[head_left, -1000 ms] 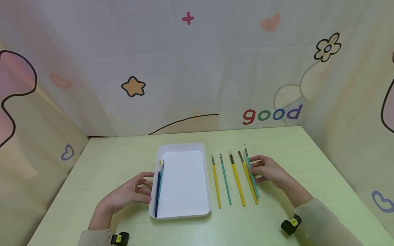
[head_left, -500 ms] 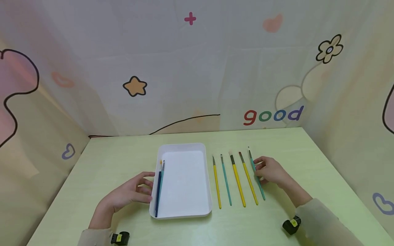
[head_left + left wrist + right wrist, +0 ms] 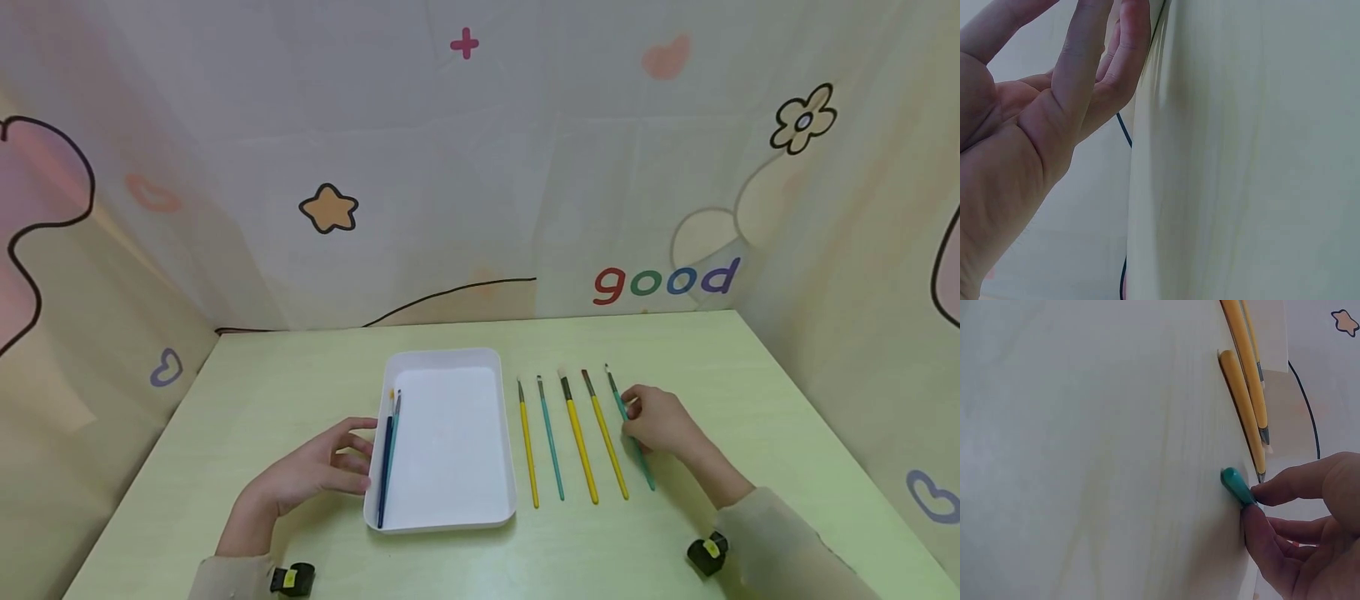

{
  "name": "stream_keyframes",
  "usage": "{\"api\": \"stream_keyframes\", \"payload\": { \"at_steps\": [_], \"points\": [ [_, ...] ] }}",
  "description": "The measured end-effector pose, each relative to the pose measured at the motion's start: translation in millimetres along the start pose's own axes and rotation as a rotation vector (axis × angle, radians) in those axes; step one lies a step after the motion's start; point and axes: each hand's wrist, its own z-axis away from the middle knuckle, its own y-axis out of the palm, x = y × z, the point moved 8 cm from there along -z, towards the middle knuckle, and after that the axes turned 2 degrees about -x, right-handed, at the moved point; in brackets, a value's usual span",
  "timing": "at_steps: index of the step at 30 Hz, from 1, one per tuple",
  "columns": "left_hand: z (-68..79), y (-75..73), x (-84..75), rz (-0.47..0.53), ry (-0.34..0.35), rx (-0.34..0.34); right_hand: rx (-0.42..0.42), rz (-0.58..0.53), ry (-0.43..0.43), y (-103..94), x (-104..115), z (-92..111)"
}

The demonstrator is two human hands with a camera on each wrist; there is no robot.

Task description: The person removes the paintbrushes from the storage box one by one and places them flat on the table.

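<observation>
My right hand pinches a teal paintbrush between thumb and fingertips; it lies on the table at the right end of a row of brushes. In the right wrist view the rounded end of this teal handle pokes out between thumb and finger. At the left edge of a white tray, my left hand rests with loosely bent fingers, the tips at the tray's side. Two brushes lie along the tray's left wall inside: a dark blue paintbrush and a thin teal one.
Between tray and right hand lie, roughly parallel, a thin yellow paintbrush, a teal paintbrush, a thick yellow paintbrush and another yellow paintbrush. A printed cloth hangs behind the pale table.
My right hand has moved slightly right, taking the teal paintbrush away from the neighbouring yellow one, so a gap now shows between them. The left hand and tray stay put.
</observation>
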Motion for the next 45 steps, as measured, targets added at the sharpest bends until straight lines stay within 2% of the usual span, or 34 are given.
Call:
{"api": "stream_keyframes", "payload": {
  "at_steps": [7, 18, 34, 45],
  "points": [
    [-0.5, -0.4, 0.5, 0.006, 0.008, 0.004, 0.003, 0.016, -0.002, 0.0, 1.3, 0.1],
    [-1.8, -0.7, -0.3, -0.003, 0.016, 0.007, 0.004, 0.060, 0.043, -2.5, -0.6, -2.1],
    [-1.0, 0.0, -1.2, -0.001, 0.009, 0.004, 0.002, 0.036, -0.039, 2.3, 9.0, 0.8],
    [-1.2, -0.3, -0.7, -0.012, 0.012, -0.001, 0.000, 0.074, -0.016, -2.7, 4.9, 3.0]
  ]
}}
